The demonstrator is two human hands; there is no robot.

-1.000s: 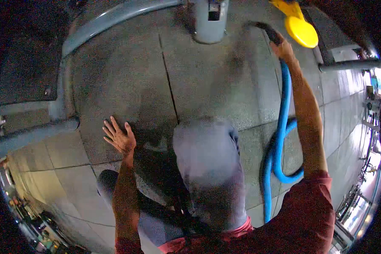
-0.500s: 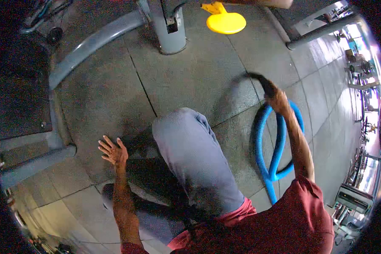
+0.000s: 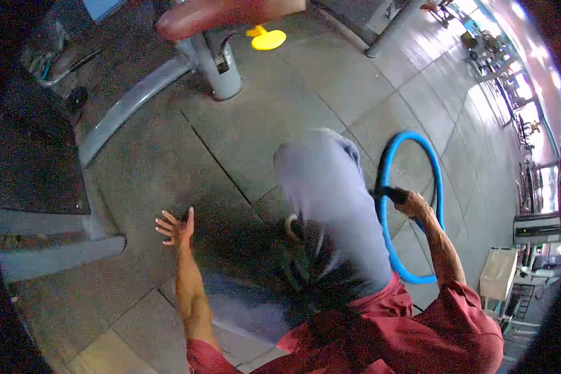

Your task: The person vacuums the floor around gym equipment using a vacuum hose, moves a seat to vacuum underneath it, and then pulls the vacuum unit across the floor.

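My right hand (image 3: 416, 206) is closed around the black tube-like end piece (image 3: 394, 194) of a blue ribbed vacuum hose (image 3: 441, 187). That end points left, toward my bent knee, and its far tip is hard to make out. The hose lies in one large loop on the floor around and beyond the hand. On the other side, my left hand (image 3: 179, 230) hangs over the dark floor with its fingers spread, holding nothing.
Dark floor tiles (image 3: 280, 93) spread ahead. A grey machine frame (image 3: 137, 103) curves up at the left, with a post (image 3: 224, 81), a reddish pad (image 3: 230, 15) and a yellow disc-shaped part (image 3: 268, 40). Another grey frame tube (image 3: 62, 255) stands near my left hand. Gym equipment lines the right.
My right hand has drawn the hose end back toward my body, and the hose has opened into one wider loop. My view and legs have shifted; the left hand stays spread.
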